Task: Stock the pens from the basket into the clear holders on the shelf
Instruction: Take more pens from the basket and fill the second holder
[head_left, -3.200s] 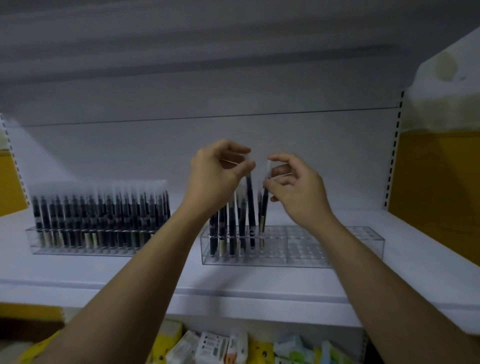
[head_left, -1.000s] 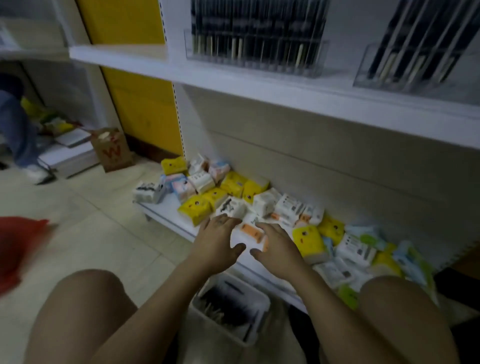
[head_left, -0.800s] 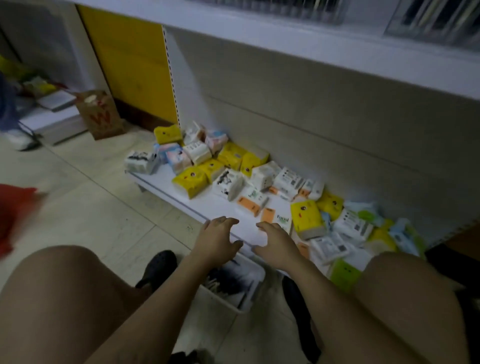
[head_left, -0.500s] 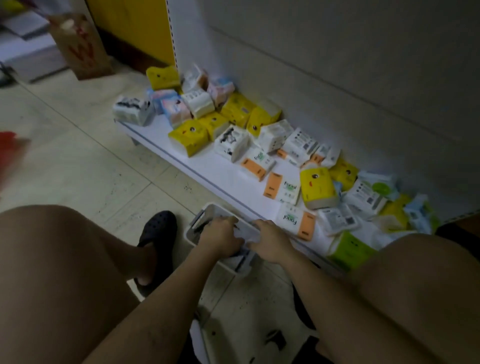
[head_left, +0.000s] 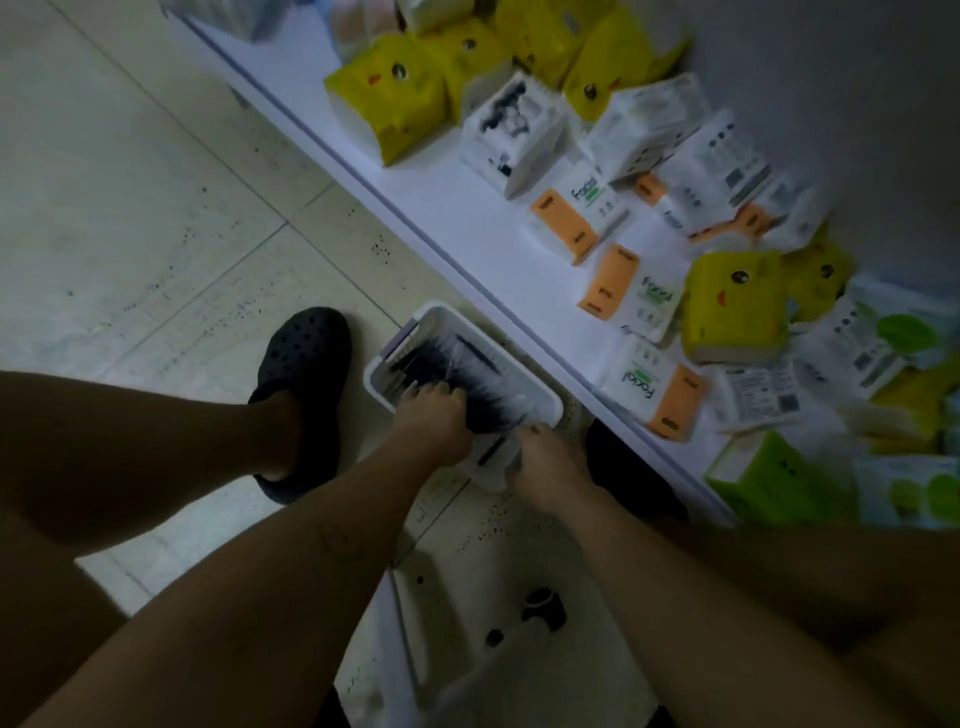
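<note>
A white basket (head_left: 543, 396) stands on the tiled floor between my feet, against the low shelf's front edge. Inside it lies a pile of dark pens (head_left: 470, 364) in clear sleeves. My left hand (head_left: 431, 422) reaches into the pile with its fingers curled round a bunch of pens. My right hand (head_left: 546, 463) sits at the basket's near right corner, fingers dipped inside and hidden from me. One dark pen (head_left: 491, 451) lies between the two hands. The clear holders and the upper shelf are out of view.
A low white shelf (head_left: 467, 228) runs diagonally to the right, strewn with yellow, white and orange tissue packs (head_left: 735, 306). My left foot in a dark clog (head_left: 304, 364) stands left of the basket. My bare knees fill the lower corners. A white object with black parts (head_left: 519, 639) lies below.
I went from the pen holders on the upper shelf down into a squat. The view tilted to the floor, and both hands moved from the low shelf's edge into the basket.
</note>
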